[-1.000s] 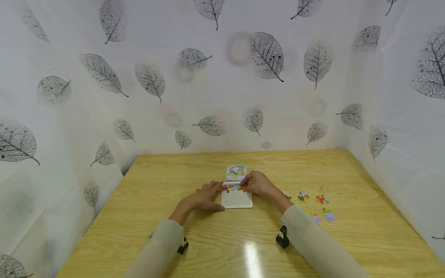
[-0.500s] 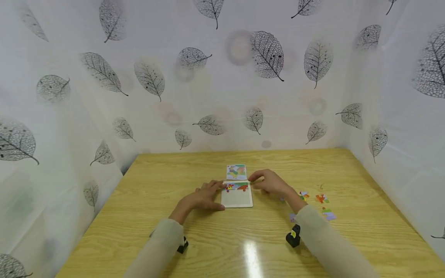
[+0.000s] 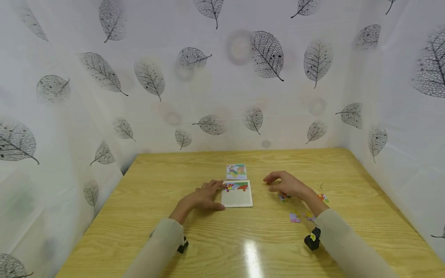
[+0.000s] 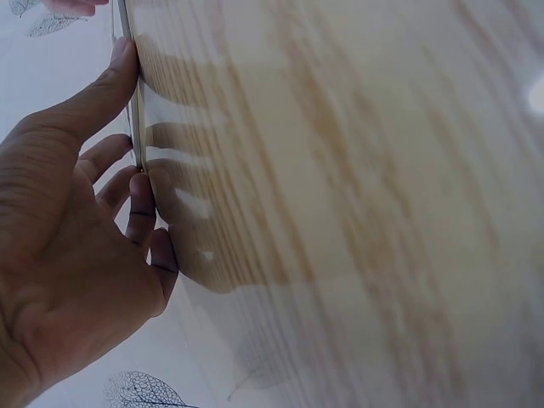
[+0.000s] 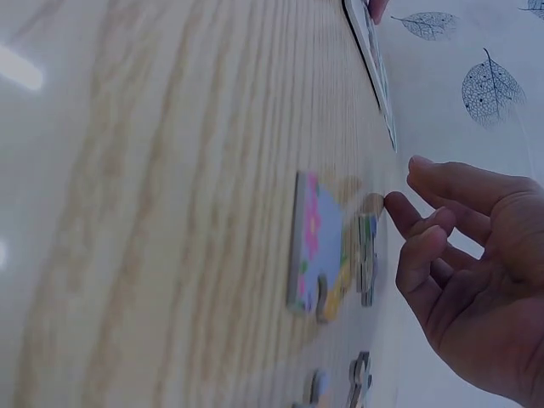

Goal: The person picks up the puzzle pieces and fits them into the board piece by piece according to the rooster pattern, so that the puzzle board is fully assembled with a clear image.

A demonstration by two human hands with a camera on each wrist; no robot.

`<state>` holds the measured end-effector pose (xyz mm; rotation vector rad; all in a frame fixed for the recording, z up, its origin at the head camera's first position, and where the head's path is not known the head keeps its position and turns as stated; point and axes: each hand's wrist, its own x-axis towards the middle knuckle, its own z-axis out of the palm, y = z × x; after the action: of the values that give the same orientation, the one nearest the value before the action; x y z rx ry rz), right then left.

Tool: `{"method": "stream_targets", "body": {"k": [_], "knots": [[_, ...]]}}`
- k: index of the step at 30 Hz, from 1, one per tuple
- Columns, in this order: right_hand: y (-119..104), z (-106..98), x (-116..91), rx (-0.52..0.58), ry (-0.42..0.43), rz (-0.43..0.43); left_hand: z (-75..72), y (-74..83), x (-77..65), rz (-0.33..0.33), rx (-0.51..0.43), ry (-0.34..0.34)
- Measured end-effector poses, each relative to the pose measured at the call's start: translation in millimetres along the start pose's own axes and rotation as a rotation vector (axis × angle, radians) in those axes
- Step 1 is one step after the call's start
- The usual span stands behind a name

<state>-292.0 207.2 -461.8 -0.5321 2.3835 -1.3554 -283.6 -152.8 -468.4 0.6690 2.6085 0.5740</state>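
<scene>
In the head view, a puzzle tray [image 3: 237, 200] with a pale frame lies mid-table. Fitted pieces [image 3: 237, 186] fill a coloured strip along its far side. My left hand [image 3: 203, 197] rests at the tray's left side, thumb at the near corner and fingertips at the far part; the left wrist view shows them along the thin tray edge [image 4: 133, 110]. My right hand [image 3: 287, 185] hovers right of the tray, fingers loosely bent, holding nothing. Below it in the right wrist view are a lilac piece with pink flowers [image 5: 313, 234] and other pieces [image 5: 365, 255].
A picture card [image 3: 236, 172] lies just beyond the tray. Loose puzzle pieces are scattered at the right, such as an orange one [image 3: 323, 197], partly behind the right forearm. Leaf-printed curtains [image 3: 222, 77] surround the wooden table [image 3: 167, 173].
My right hand has let go of the piece at the tray's upper right and moved right, over the loose pieces. My left hand and the tray have stayed in place.
</scene>
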Motion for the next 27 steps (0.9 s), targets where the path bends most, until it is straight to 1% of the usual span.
{"method": "stream_targets", "body": {"k": [3, 8, 13, 18, 20, 25, 27], "knots": [[4.7, -6.4, -7.0, -0.027, 0.002, -0.016, -0.3, 0.6, -0.7, -0.003, 0.005, 0.001], [10.6, -15.5, -18.2, -0.045, -0.005, -0.017, -0.7, 1.3, -0.6, -0.004, 0.011, 0.002], [16.0, -22.6, -27.9, -0.042, -0.043, -0.020, -0.1, 2.0, -0.7, 0.000, 0.006, 0.002], [18.7, -29.2, -34.5, -0.035, -0.121, -0.003, -0.3, 0.9, -0.6, 0.001, -0.001, -0.005], [19.7, -31.2, -36.8, -0.026, -0.146, -0.010, -0.1, 0.2, -0.5, -0.001, -0.002, -0.005], [23.0, -33.3, -41.0, -0.009, -0.172, -0.040, 0.2, 0.1, -0.3, 0.004, -0.003, -0.003], [24.3, -33.0, -42.0, -0.008, -0.176, -0.033, 0.3, 0.7, -0.3, 0.007, -0.005, -0.004]]}}
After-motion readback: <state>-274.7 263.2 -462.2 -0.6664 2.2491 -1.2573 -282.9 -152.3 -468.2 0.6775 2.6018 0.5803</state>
